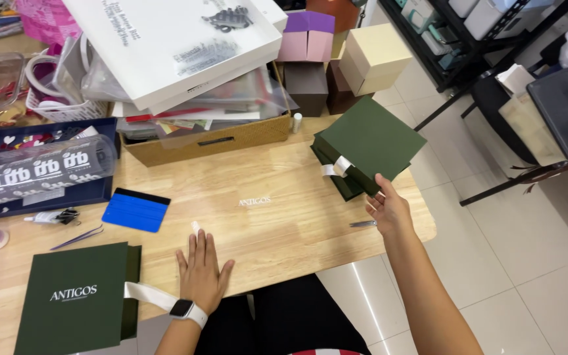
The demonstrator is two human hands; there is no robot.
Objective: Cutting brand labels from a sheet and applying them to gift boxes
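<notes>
The left hand (202, 268) lies flat and spread, palm down, on the pale wooden surface (264, 230), its grip empty; a white band with a dark square watch face (189, 311) wraps the wrist. Just beside it, at the near left corner, lies a flat dark green matte box (73, 299) with a white ribbon tab (149, 294) reaching toward that wrist. The right hand (388, 209) is raised at the surface's right edge, fingers loosely open, its fingertips at the lower edge of a dark green square lid (373, 139) that tilts above a stack of similar green boxes (336, 174) tied with white ribbon; whether it pinches the lid I cannot tell. A slim metal tool (363, 224) lies just below that hand. A blue plastic squeegee (136, 210) rests further left.
</notes>
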